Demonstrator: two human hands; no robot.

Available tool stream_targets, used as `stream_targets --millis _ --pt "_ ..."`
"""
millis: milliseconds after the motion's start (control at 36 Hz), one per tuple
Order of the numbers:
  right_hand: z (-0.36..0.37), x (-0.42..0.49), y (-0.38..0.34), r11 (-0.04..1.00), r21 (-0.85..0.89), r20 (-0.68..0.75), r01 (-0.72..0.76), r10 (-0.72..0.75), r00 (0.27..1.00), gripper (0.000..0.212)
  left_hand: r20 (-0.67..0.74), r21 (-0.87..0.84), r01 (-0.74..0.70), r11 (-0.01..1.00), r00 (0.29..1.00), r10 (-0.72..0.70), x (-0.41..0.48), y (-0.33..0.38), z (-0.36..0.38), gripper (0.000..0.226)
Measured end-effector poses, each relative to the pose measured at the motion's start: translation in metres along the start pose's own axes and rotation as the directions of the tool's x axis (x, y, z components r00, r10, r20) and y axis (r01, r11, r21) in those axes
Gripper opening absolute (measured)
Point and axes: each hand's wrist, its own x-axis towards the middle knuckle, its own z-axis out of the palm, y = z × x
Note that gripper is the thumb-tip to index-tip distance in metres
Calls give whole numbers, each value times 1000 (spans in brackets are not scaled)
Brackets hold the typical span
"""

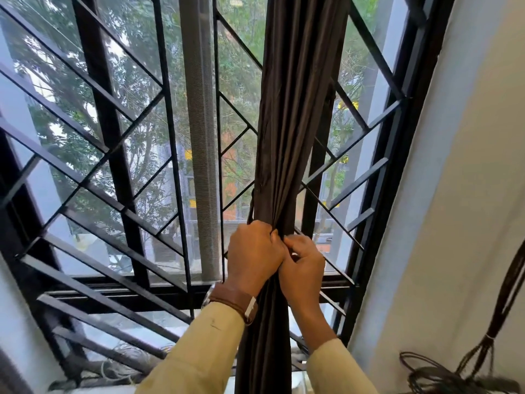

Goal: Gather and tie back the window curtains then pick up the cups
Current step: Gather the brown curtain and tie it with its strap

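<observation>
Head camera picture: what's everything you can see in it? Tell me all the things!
curtain: one, dark brown, bunched mid-window.
window grille: one, black, across the window.
mesh strip: one, grey, upright left of the curtain.
trees: several, green, outside the glass.
wall: one, cream, right side.
cords: one bundle, dark, lower right.
watch: one, brown strap, left wrist.
sleeves: two, pale yellow, bottom.
left hand: one, grips the curtain.
right hand: one, pinches the curtain beside it.

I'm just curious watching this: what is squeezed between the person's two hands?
The gathered dark curtain. The left hand and right hand grip its bunched folds from either side, as the head view shows.
</observation>
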Motion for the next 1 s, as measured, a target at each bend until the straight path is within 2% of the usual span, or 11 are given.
stream_targets --millis 222,361,472,556,611,667,722,806,889,1000 --pt "0 -6 -1 998 -33 85 51 -48 995 13 30 -50 4 999 1000 -2 1 -1 -4 44" --pt "-4 -3 -1 988 -70 120 134 -125 985 16 65 -164 15 986 998 -4 -4 3 -4 56" --pt "-7 -1 -3 989 -49 147 143 -134 980 13 79 -83 17 996 997 -10 -1 4 -5 53" --pt "-11 4 1 982 -66 215 177 -159 964 21 44 -49 15 999 999 -13 4 -4 -7 49" --pt "-14 12 4 996 2 222 93 -91 971 22 32 -18 -3 1000 999 4 4 -8 -8 43" --pt "-16 25 8 996 60 149 -73 63 987 20 30 8 -24 1000 999 24 2 -9 -9 38" --pt "-17 40 12 978 39 95 -203 199 975 18 29 -6 -33 999 999 34 0 -10 -10 37" --pt "-20 58 12 935 62 164 -350 336 927 43 33 -5 -41 999 999 41 -1 -10 -10 36" --pt "-22 65 13 922 70 234 -380 355 905 45 33 14 -37 999 999 37 -2 -10 -12 36" --pt "-21 66 10 930 130 212 -345 314 926 23 18 56 -18 998 1000 17 -3 -12 -16 37"
